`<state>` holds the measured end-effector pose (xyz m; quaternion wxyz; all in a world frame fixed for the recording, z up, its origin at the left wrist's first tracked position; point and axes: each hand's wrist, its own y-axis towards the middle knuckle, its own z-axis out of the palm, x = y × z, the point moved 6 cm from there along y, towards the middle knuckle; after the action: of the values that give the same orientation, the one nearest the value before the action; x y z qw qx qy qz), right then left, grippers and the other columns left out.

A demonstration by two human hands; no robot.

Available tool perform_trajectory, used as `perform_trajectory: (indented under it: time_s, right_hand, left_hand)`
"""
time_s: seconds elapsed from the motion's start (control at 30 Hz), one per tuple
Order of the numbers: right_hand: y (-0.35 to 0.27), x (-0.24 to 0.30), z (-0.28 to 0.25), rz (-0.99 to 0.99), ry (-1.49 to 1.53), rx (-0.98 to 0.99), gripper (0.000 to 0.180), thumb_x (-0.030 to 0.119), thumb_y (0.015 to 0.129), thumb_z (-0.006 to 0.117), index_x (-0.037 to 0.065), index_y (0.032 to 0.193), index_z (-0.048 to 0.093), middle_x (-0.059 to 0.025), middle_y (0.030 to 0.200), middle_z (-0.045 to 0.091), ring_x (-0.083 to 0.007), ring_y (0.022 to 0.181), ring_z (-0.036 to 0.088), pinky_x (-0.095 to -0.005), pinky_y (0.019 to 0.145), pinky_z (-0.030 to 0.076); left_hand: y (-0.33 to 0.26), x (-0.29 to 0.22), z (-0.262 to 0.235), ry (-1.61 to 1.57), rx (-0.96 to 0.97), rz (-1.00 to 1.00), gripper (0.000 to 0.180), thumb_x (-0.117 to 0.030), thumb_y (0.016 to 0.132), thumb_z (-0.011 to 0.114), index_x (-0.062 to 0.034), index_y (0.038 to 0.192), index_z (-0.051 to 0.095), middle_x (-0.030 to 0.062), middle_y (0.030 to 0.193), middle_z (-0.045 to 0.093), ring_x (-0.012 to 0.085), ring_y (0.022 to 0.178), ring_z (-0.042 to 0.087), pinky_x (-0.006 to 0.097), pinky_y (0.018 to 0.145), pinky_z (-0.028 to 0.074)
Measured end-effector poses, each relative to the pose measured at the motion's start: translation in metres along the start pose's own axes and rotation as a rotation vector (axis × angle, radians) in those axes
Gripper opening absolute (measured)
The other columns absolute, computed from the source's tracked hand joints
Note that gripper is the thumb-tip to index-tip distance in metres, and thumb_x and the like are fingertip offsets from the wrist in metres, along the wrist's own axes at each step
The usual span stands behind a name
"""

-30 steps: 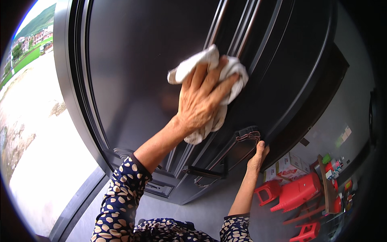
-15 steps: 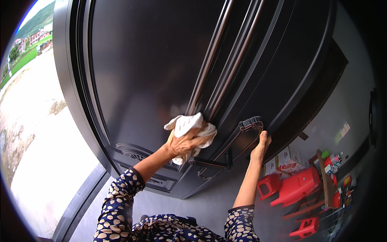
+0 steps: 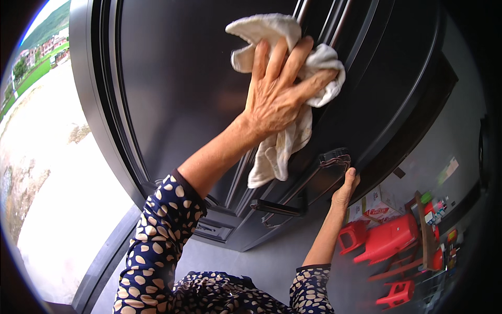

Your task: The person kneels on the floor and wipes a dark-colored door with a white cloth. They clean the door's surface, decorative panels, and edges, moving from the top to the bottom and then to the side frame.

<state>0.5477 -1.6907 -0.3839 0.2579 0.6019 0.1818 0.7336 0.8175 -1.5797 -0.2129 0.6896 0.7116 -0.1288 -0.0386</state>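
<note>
Head view: left hand (image 3: 274, 97) presses a white cloth (image 3: 282, 83) flat against the dark door (image 3: 178, 89), fingers spread; right hand (image 3: 346, 188) grips the door's edge beneath the latch (image 3: 334, 158).

Single head-mounted fisheye view, looking forward and down along the person's raised arms, close to a dark door (image 3: 198, 83); edges curve toward the rim.

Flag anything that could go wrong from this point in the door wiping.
The left hand presses only the top of the white cloth against the dark door; its loose tail hangs near the lever handle and might snag. The right hand grips the door's edge by the lock plate, so fingers could be pinched if the door swings.
</note>
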Motion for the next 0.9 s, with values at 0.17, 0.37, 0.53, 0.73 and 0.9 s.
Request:
perform_trajectory:
  time_s: [0.17,0.37,0.53,0.73,0.9]
  right_hand:
    - [0.000,-0.007,-0.014,0.028,0.000,0.004,0.093,0.054,0.072,0.067,-0.005,0.134,0.031,-0.0163,0.134,0.037,-0.0250,0.122,0.038,-0.0369,0.104,0.028]
    - [0.003,-0.022,-0.018,0.071,0.021,-0.053,0.080,0.054,0.075,0.064,-0.004,0.122,0.038,-0.0139,0.120,0.045,-0.0215,0.110,0.045,-0.0349,0.093,0.038]
    - [0.004,-0.024,-0.019,0.105,0.012,-0.042,0.086,0.054,0.074,0.065,-0.007,0.126,0.034,-0.0160,0.125,0.042,-0.0219,0.114,0.043,-0.0348,0.096,0.037]
    - [0.009,-0.021,-0.014,0.106,0.025,0.016,0.082,0.052,0.075,0.065,-0.006,0.124,0.036,-0.0152,0.123,0.043,-0.0209,0.112,0.044,-0.0342,0.095,0.038]
    - [0.010,-0.022,-0.009,0.097,0.055,0.033,0.086,0.053,0.075,0.065,-0.005,0.129,0.033,-0.0160,0.126,0.041,-0.0221,0.115,0.043,-0.0351,0.098,0.035]
  left_hand:
    - [-0.064,-0.008,0.008,-0.024,0.130,-0.052,0.039,-0.028,0.078,0.056,-0.0369,0.115,0.058,0.0105,0.140,0.034,0.0315,0.121,0.032,0.048,0.097,0.021]
    - [-0.131,-0.013,0.003,-0.070,0.236,0.091,0.035,-0.031,0.074,0.058,-0.0365,0.108,0.063,0.0116,0.140,0.036,0.0326,0.120,0.037,0.047,0.092,0.033]
    - [-0.171,-0.018,-0.003,-0.333,0.393,0.009,0.040,-0.024,0.075,0.049,-0.0369,0.111,0.059,0.0061,0.108,0.048,0.0274,0.092,0.049,0.043,0.073,0.040]
    - [-0.242,-0.030,-0.004,-0.313,0.618,0.023,0.046,-0.021,0.076,0.048,-0.0390,0.118,0.052,0.0066,0.115,0.046,0.0278,0.096,0.049,0.045,0.078,0.040]
    - [-0.330,-0.041,-0.026,-0.461,0.759,0.018,0.036,-0.020,0.074,0.053,-0.0263,0.109,0.055,0.0102,0.120,0.048,0.0296,0.115,0.043,0.051,0.095,0.032]
